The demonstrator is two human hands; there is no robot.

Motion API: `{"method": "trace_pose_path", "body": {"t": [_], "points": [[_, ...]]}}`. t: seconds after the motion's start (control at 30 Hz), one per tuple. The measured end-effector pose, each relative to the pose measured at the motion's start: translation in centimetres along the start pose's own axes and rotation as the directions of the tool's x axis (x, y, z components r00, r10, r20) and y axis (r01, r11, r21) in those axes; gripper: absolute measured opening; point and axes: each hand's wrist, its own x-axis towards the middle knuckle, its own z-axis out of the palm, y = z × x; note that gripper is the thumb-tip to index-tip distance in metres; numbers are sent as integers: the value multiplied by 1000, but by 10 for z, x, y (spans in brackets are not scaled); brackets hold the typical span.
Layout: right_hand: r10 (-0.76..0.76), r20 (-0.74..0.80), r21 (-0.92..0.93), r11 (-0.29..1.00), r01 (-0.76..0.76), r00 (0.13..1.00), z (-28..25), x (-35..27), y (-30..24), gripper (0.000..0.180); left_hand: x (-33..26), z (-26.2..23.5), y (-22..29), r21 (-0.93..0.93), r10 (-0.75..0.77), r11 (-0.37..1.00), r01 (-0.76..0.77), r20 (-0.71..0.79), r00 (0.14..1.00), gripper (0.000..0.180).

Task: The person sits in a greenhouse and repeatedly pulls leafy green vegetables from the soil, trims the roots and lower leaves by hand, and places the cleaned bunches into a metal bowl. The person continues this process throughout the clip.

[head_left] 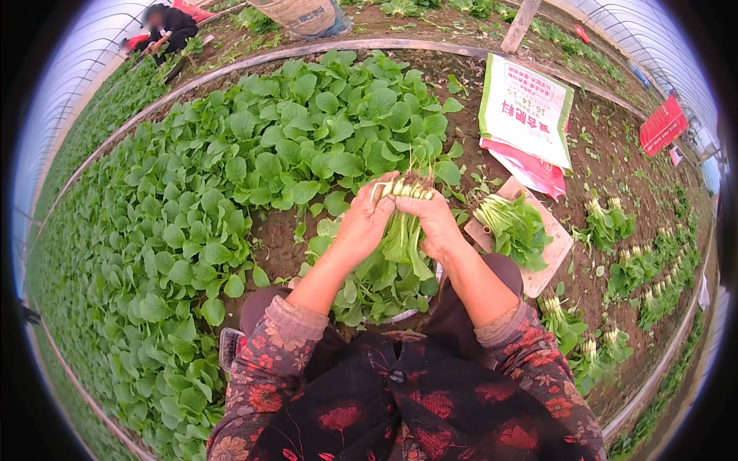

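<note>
Both hands grip one bunch of leafy greens point(401, 234) in front of my knees, its pale stems and soil-caked roots pointing away from me and its leaves hanging down toward my lap. My left hand point(364, 219) wraps the left side of the stems. From the right, my right hand point(434, 223) closes round the same stems, with the two thumbs near each other. More loose leaves point(369, 296) lie below the bunch, between my legs. Beside my right knee, another bunch of greens point(513, 227) rests on a pinkish board point(550, 261).
Growing greens point(177, 223) cover the ground to the left and ahead. A white and red printed sack point(526, 111) lies at the right. Several tied bunches point(653, 276) sit on the soil further right. A wooden post point(522, 24) and a bulky sack point(304, 15) stand far off. Another person point(171, 29) crouches far left.
</note>
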Motion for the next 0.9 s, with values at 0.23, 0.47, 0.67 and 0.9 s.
{"method": "trace_pose_path", "body": {"t": [0.23,0.47,0.67,0.9], "points": [[237,133,86,964,-250,962,-4,-4,-14,32,1,-13,13,-8,30,1000,-30,111,993,47],[224,217,36,971,-237,950,-5,-13,-20,33,-8,-18,34,-411,-137,895,175,120,983,39],[220,313,-17,974,-227,924,4,-16,-22,32,-13,-22,46,-394,-204,910,127,-160,966,15],[141,404,81,979,-189,904,15,-12,-14,29,-38,-62,28,171,-555,822,543,30,831,31]]}}
